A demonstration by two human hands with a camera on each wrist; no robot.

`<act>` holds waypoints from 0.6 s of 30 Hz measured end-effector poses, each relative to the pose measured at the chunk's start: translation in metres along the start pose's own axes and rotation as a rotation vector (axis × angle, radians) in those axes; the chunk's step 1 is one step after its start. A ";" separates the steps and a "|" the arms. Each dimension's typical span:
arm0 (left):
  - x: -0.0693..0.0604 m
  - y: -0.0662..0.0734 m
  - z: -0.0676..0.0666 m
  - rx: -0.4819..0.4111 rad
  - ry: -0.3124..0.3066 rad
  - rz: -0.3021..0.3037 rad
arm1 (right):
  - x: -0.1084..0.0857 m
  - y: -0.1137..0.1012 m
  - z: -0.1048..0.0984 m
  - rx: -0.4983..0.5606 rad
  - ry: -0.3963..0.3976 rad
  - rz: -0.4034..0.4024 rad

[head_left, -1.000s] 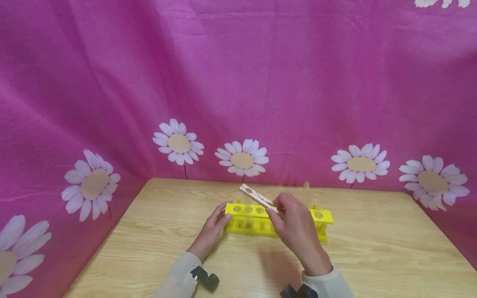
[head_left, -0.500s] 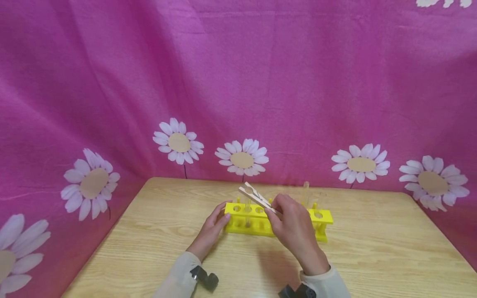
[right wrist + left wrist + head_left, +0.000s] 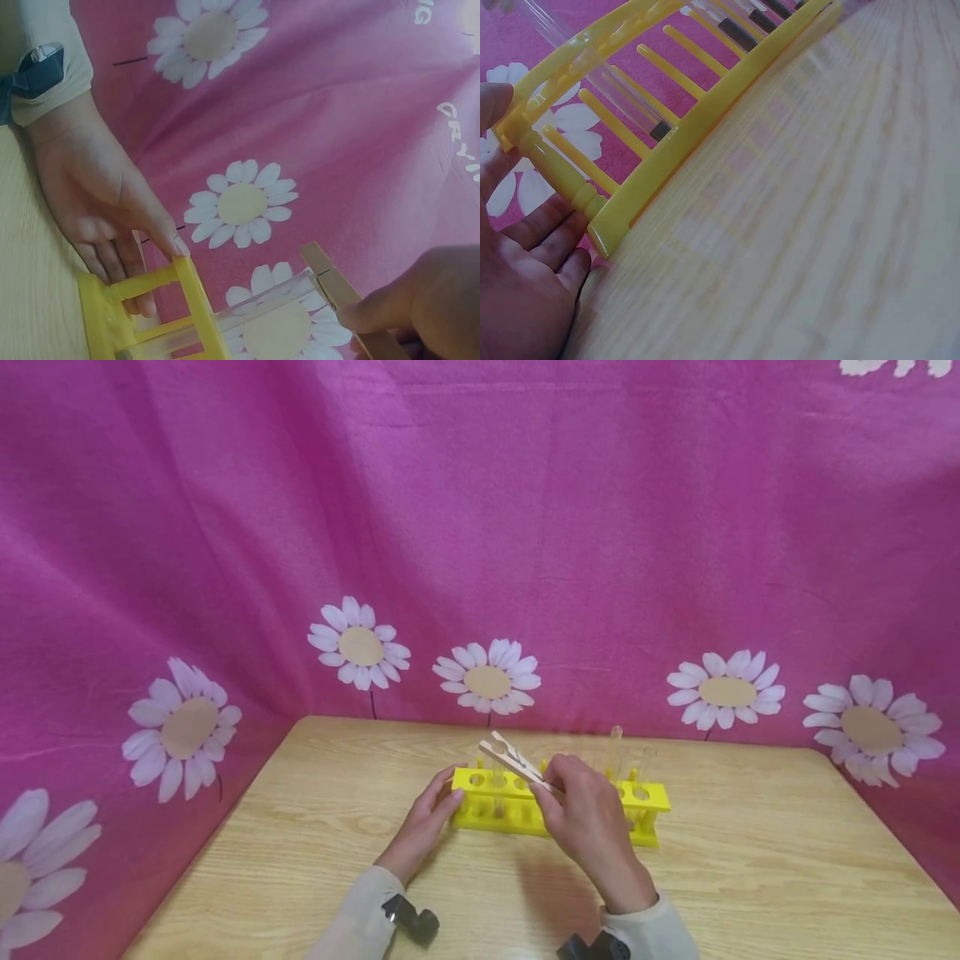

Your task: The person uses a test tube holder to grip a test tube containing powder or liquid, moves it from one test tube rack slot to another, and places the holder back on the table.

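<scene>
My left hand (image 3: 422, 827) grips the left end of a yellow test tube rack (image 3: 652, 797), with the thumb at the top board and the other fingers by the end post. A clear tube (image 3: 498, 785) with a dark bottom stands upright in the second hole from the left. My right hand (image 3: 596, 827) pinches the rear of a wooden clothespin (image 3: 513, 762) above the rack. The clothespin's jaws are spread at the tube's top; in the right wrist view the clothespin (image 3: 337, 289) meets the tube's rim (image 3: 304, 281).
More clear tubes (image 3: 615, 752) stand in the rack's right part, partly behind my right hand; the left wrist view shows dark bottoms (image 3: 739, 34) in them. The rack stands on a wooden table (image 3: 315, 810). Behind hangs a pink cloth (image 3: 600, 568) with white flowers.
The clothespin's tips have spread apart since a second ago. My right hand has shifted slightly left. My left hand and the rack have stayed in place.
</scene>
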State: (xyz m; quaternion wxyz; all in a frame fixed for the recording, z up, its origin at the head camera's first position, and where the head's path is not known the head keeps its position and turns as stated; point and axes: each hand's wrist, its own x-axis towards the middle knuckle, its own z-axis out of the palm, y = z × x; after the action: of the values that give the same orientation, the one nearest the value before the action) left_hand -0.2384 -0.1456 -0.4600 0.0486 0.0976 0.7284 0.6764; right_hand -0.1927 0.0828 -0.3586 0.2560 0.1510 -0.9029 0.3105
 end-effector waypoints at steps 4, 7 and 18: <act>0.000 0.000 0.000 0.000 0.001 0.010 | 0.000 0.001 0.001 -0.005 0.005 0.005; 0.004 -0.009 -0.001 0.008 0.013 0.009 | 0.000 0.001 0.002 0.004 0.007 0.008; 0.009 -0.021 -0.003 -0.012 -0.002 0.045 | -0.002 0.004 0.009 -0.021 -0.112 0.095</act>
State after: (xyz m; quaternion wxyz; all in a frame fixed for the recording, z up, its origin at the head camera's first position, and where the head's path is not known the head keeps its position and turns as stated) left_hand -0.2490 -0.1478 -0.4798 0.0348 0.1145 0.7220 0.6815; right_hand -0.1953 0.0802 -0.3676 0.1915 0.1225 -0.9253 0.3036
